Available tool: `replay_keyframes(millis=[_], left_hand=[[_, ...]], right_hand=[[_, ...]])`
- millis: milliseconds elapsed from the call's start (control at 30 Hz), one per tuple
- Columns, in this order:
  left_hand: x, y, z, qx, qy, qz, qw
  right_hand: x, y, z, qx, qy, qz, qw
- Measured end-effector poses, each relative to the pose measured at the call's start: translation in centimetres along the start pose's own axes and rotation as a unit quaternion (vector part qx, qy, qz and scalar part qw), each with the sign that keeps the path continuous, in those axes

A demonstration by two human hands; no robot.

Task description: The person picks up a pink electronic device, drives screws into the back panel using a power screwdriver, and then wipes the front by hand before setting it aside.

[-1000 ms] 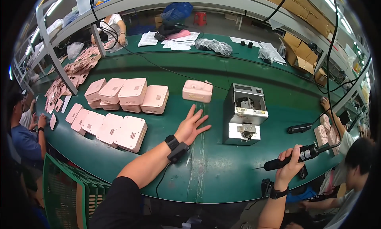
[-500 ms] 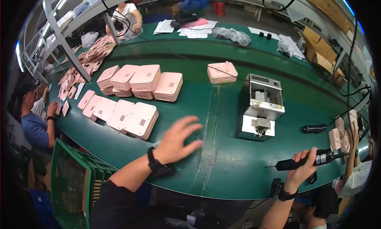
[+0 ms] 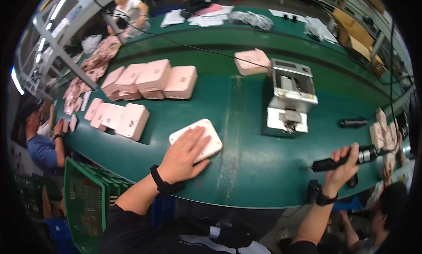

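A pale pink, square box-shaped housing with rounded corners lies on the green worktable in front of me. My left hand rests palm-down across its top, fingers stretched over the surface and thumb apart at the near edge. In my right hand is a black electric screwdriver, gripped round its body, its tip pointing left above the table. Left of the housing runs a row of similar pink housings, with a stacked group behind it. Another pink housing sits farther back, near the middle.
A metal screw-feeder-like machine stands right of centre. A black tool and small pink parts lie at the right. Green crates stand by the table's near left edge. Co-workers sit at left, back and lower right.
My left hand has come down onto a pink housing, which now lies apart from the front row, farther right. The right hand still holds the screwdriver. The whole view has shifted slightly.
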State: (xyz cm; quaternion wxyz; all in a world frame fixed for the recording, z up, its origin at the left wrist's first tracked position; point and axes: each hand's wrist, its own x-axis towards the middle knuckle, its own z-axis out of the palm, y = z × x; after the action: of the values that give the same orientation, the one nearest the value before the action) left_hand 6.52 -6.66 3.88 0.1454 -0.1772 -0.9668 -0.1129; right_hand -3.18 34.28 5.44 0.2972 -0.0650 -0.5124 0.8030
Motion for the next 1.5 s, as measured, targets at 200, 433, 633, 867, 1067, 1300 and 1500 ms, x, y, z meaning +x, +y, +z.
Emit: replay_keyframes(millis=[200, 433, 633, 867, 1067, 1300, 1500], left_hand=[[4.8, 5.9, 3.8, -0.163, -0.035, 0.225, 0.96], [8.0, 7.0, 4.1, -0.257, -0.029, 0.291, 0.921], [7.0, 4.0, 4.1, -0.31, -0.017, 0.215, 0.926], [6.8, 3.2, 6.1, -0.353, -0.079, 0.146, 0.921], [7.0, 2.4, 7.3, -0.395, -0.083, 0.141, 0.904], [6.8, 2.1, 7.7, -0.388, -0.07, 0.148, 0.907], [6.8, 2.2, 7.8, -0.394, -0.067, 0.149, 0.905]], right_hand=[[-2.2, -0.5, 2.6, -0.036, -0.047, -0.049, 0.997], [-4.2, -1.2, 1.2, -0.055, -0.135, -0.095, 0.985], [-4.1, -1.4, 1.2, -0.035, -0.119, -0.069, 0.99], [-2.5, -2.0, 3.9, -0.092, -0.221, 0.001, 0.971], [-0.8, -3.6, 9.4, -0.041, -0.237, -0.009, 0.971], [-0.2, -3.1, 15.9, -0.042, -0.259, -0.084, 0.961], [-1.0, -2.6, 15.0, -0.086, -0.269, -0.044, 0.958]])
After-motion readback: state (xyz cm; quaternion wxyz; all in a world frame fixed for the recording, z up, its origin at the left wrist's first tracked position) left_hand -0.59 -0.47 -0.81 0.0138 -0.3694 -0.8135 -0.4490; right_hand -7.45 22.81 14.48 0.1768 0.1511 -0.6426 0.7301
